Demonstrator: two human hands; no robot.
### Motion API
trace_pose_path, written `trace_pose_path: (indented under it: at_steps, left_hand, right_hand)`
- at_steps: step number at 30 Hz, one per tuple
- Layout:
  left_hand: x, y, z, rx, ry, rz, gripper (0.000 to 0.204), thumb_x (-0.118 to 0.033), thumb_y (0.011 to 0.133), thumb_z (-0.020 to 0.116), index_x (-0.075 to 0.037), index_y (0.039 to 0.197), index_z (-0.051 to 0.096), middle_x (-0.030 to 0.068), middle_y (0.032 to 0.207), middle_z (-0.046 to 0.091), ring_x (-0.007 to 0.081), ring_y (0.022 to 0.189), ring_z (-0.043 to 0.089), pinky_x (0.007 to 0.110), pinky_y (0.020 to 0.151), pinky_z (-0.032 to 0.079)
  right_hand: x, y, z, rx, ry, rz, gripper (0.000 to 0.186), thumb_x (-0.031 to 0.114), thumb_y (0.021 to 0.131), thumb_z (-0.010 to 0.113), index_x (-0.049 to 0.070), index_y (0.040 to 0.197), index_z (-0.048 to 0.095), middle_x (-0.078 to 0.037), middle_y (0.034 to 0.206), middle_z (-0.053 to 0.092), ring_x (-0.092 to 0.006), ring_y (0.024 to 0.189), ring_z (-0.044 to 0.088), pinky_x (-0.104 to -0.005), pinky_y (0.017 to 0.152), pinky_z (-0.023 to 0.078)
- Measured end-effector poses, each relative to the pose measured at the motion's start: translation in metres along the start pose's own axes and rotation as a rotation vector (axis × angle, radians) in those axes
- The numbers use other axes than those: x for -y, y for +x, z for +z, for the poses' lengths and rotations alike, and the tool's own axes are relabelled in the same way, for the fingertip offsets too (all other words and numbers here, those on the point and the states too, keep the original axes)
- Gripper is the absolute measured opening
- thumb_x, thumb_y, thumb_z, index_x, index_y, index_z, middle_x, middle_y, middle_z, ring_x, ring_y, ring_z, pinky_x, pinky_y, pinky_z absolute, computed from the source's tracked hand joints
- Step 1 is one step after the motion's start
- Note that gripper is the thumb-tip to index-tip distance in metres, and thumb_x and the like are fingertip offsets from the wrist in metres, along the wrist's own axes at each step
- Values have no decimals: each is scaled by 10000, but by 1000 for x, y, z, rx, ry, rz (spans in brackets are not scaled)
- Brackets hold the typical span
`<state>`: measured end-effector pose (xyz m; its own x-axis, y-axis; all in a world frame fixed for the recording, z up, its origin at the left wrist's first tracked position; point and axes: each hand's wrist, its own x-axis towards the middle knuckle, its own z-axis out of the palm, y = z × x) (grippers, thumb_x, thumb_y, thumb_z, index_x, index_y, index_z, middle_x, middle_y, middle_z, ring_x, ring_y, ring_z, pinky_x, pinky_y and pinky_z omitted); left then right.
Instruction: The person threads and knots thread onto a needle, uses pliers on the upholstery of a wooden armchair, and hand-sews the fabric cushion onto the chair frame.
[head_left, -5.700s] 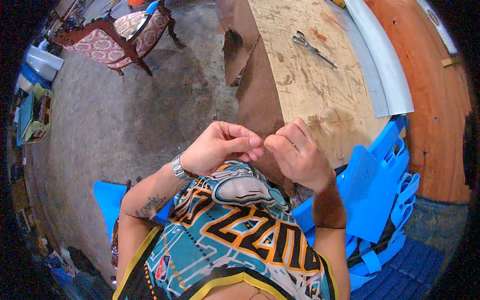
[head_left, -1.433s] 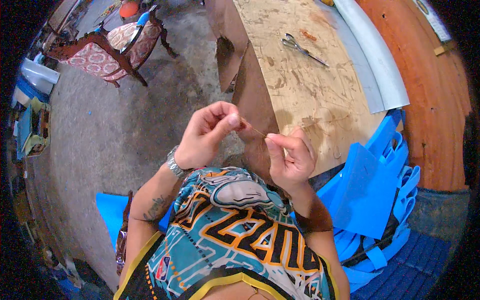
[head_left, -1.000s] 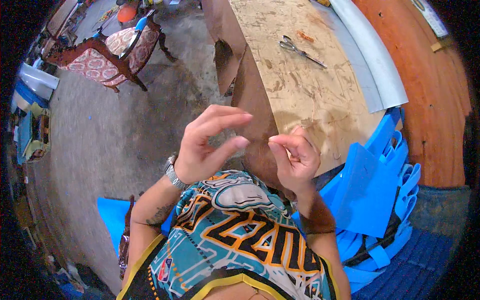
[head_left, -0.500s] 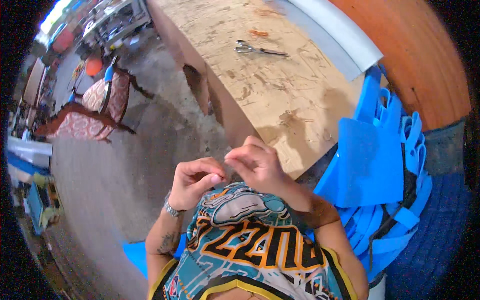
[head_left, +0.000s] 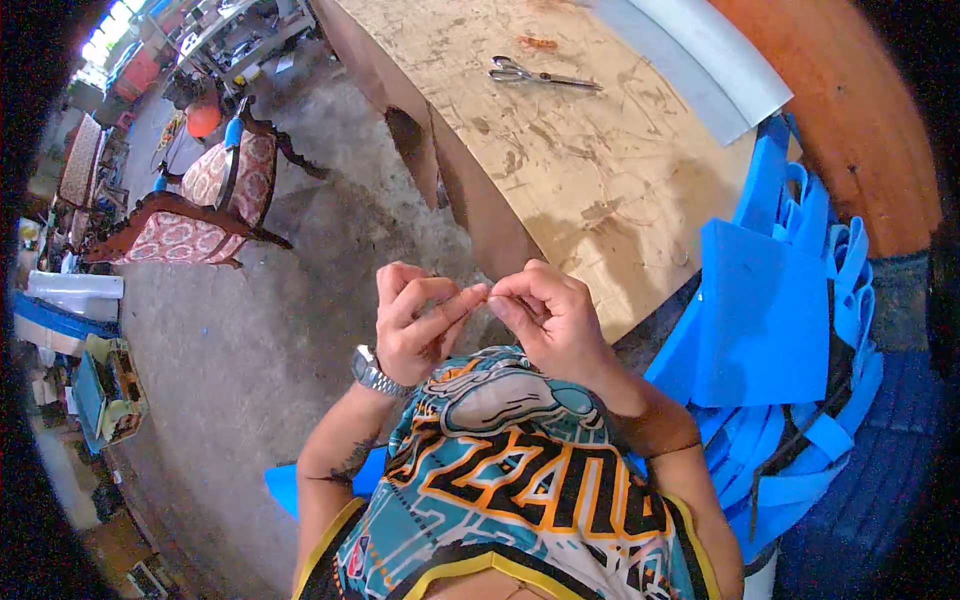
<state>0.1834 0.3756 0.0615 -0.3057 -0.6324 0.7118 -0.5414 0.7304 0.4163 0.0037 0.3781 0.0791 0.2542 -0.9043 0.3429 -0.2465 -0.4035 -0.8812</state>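
Note:
In front of my chest, at the near corner of the wooden worktable, my two hands meet fingertip to fingertip. My left hand [head_left: 418,315], with a metal watch [head_left: 370,368] on its wrist, has its thumb and fingers drawn together at the tips. Thumb and forefinger of my right hand [head_left: 552,312] are pinched right beside them. Anything between the fingertips is too small to make out. Farther off on the worktable [head_left: 600,150] lies a pair of scissors [head_left: 545,76] with metal handles, and behind it a small orange bundle of thread or cord [head_left: 537,42].
Blue foam sheets and strips [head_left: 765,310] are piled at the right, against the table. A pale roll of sheet material [head_left: 725,60] lies along the table's far right side. On the concrete floor at the left stands a carved wooden chair frame [head_left: 205,215] with patterned upholstery.
My hands have come together: the left one rose and turned, its fingers now touching or nearly touching the right fingertips. The whole view has shifted slightly.

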Motion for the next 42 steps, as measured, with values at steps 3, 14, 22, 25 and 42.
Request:
trace_pose_path:
  at_steps: [3, 14, 22, 25, 42]
  left_hand:
    - [1, 4, -8, 84, 99, 33, 301, -86, 578, 721, -144, 872, 694, 4, 762, 553, 226, 752, 479, 340, 663, 409]
    - [7, 31, -26, 329, -186, -104, 115, -130, 663, 721, -104, 729, 630, 5, 757, 546, 198, 752, 488, 325, 694, 379]
    - [8, 42, -39, 495, -502, -231, 138, -118, 681, 725, -54, 690, 602, 45, 705, 582, 217, 682, 537, 316, 637, 427]
    - [7, 42, -42, 569, -583, -288, 158, -129, 674, 744, -57, 674, 604, 48, 692, 600, 211, 672, 547, 309, 639, 435]
    - [-6, 19, -36, 253, -975, -495, 153, -59, 757, 680, -1, 896, 658, 64, 853, 635, 112, 778, 567, 245, 705, 446]
  right_hand:
    - [1, 1, -2, 28, -44, -9, 62, 33, 762, 647, 31, 785, 589, -26, 606, 424, -103, 494, 372, -248, 444, 314]
    - [-2, 21, -17, 189, -229, -375, 140, 97, 704, 685, 73, 818, 607, -51, 689, 492, -226, 646, 519, -334, 570, 450]
    - [6, 28, -18, 214, -220, -572, 207, 51, 645, 699, 99, 842, 660, 9, 671, 532, -157, 614, 505, -280, 545, 423]
    - [10, 30, -20, 260, -253, -601, 213, 38, 616, 698, 99, 817, 656, 18, 672, 544, -155, 624, 508, -279, 546, 425]
    - [4, 16, -2, 153, 324, -97, 73, 51, 775, 618, 65, 792, 549, 8, 696, 453, -54, 545, 370, -203, 485, 297]
